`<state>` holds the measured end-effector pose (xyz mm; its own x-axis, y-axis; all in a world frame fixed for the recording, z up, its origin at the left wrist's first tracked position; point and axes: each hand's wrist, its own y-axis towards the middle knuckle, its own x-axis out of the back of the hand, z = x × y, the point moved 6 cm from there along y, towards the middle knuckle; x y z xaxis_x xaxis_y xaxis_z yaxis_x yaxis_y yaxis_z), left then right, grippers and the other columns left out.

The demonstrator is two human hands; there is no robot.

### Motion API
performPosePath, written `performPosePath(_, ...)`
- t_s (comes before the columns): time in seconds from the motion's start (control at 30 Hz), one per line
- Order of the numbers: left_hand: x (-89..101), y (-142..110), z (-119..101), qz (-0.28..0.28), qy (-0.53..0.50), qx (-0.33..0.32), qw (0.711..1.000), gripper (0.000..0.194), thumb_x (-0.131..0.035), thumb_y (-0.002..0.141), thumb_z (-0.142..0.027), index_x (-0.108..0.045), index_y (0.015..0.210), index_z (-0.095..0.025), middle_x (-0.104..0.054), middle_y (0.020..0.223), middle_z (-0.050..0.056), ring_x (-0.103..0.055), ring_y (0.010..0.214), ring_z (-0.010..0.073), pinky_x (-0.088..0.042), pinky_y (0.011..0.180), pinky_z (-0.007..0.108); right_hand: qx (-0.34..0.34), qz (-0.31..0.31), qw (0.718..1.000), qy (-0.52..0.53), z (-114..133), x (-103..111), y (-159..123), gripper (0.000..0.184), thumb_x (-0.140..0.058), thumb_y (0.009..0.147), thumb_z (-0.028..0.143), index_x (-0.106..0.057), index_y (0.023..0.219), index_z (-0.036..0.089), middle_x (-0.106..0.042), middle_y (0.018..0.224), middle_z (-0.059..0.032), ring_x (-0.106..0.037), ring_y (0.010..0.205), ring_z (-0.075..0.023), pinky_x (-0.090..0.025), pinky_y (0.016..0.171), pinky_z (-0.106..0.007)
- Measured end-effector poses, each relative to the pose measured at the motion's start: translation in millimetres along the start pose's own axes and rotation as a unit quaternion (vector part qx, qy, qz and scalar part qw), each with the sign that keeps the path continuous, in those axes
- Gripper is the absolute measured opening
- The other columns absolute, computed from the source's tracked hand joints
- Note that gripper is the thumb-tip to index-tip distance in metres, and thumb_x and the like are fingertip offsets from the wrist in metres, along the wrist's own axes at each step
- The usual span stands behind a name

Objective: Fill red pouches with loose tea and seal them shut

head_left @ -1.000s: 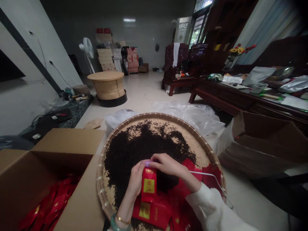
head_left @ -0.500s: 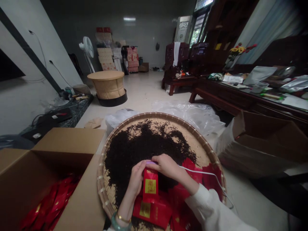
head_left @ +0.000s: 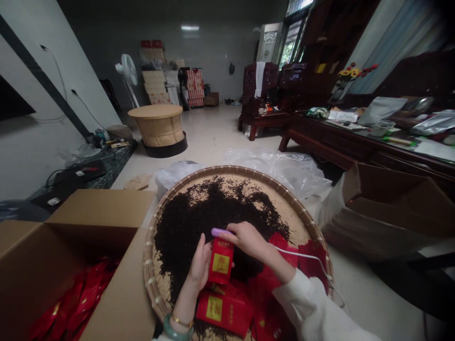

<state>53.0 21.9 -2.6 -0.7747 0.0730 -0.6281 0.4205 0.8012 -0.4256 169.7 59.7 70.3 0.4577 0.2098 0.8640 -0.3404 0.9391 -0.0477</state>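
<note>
My right hand (head_left: 245,239) grips a small purple handheld bag sealer (head_left: 219,232) with a white cord, lying across the top edge of a red packet (head_left: 221,265) with a gold label. My left hand (head_left: 201,265) cradles this packet from the left and behind, thumb raised off it and fingertips partly hidden. Both hands are above a round woven bamboo tray (head_left: 153,279). Dark, dry strands that look like tea leaves (head_left: 213,208) cover much of the tray. More red packets (head_left: 227,310) lie in its near part, under and beside my hands.
On the left, an open cardboard box (head_left: 113,293) holds several red packets (head_left: 78,298). Another open carton (head_left: 387,208) stands to the right. Clear plastic sheeting (head_left: 273,168) lies behind the tray. The white cord (head_left: 302,255) runs over the tray's right rim.
My left thumb and fingers have come off the packet's top edge and moved lower, opening around its side. The sealer shows more now, and the packet has risen slightly.
</note>
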Motion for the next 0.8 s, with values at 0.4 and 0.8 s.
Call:
performPosePath(0.4,-0.2,-0.1,25.4,0.076,0.008,0.104,0.992,0.068,-0.038,0.083,-0.069,-0.066,0.082,-0.006,-0.07,0.067,0.013,-0.066,0.053,0.0188,-0.053,0.053,0.028,-0.017,-0.021,0.999,0.033,1.7,3.8,-2.5,0.057,-0.039,0.087,0.065,-0.065,0.067,0.018,-0.057,0.055,-0.0006,-0.042,0.048,-0.0105,-0.023,0.049,-0.023)
performPosePath(0.8,-1.7,-0.5,20.7,0.036,-0.011,0.068,0.997,0.066,-0.037,0.085,-0.067,-0.065,0.093,-0.008,-0.064,0.064,0.007,-0.06,0.045,0.0153,-0.049,0.041,0.026,-0.046,0.003,0.983,0.176,-10.2,6.7,0.6,0.061,-0.039,0.085,0.069,-0.06,0.062,0.016,-0.057,0.056,0.0005,-0.049,0.053,-0.0109,-0.032,0.053,-0.022)
